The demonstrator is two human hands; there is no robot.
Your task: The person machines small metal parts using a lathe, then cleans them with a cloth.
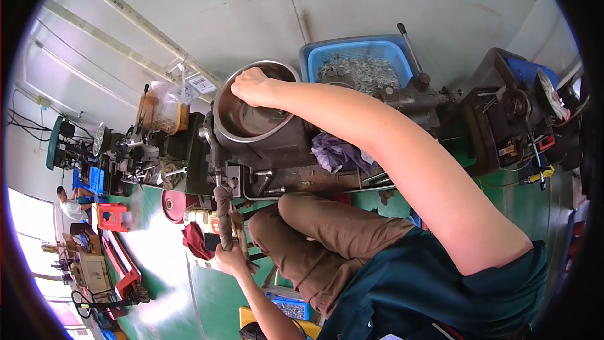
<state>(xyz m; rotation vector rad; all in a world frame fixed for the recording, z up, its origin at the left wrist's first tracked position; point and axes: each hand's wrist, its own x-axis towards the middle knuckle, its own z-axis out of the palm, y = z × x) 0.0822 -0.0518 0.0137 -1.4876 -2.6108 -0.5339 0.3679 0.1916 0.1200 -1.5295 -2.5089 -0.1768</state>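
My right hand (252,87) is over the far part of a round metal bowl (234,118), its fingers curled in toward the inside. Whatever those fingers hold, if anything, is hidden. A few small dark pieces seem to lie in the bowl, too small to name. Lower down, my left hand (231,259) is closed around the bottom end of a lever (223,211) wrapped in brown cloth. The lever runs up to a machine beside the bowl.
A blue basket (305,56) of metal shavings stands behind the machine. Crumpled purple cloth (340,153) lies on the metal tray (299,179) before me. More machines (519,110) stand at both sides. A red stool (113,216) and a seated person (72,206) are far left.
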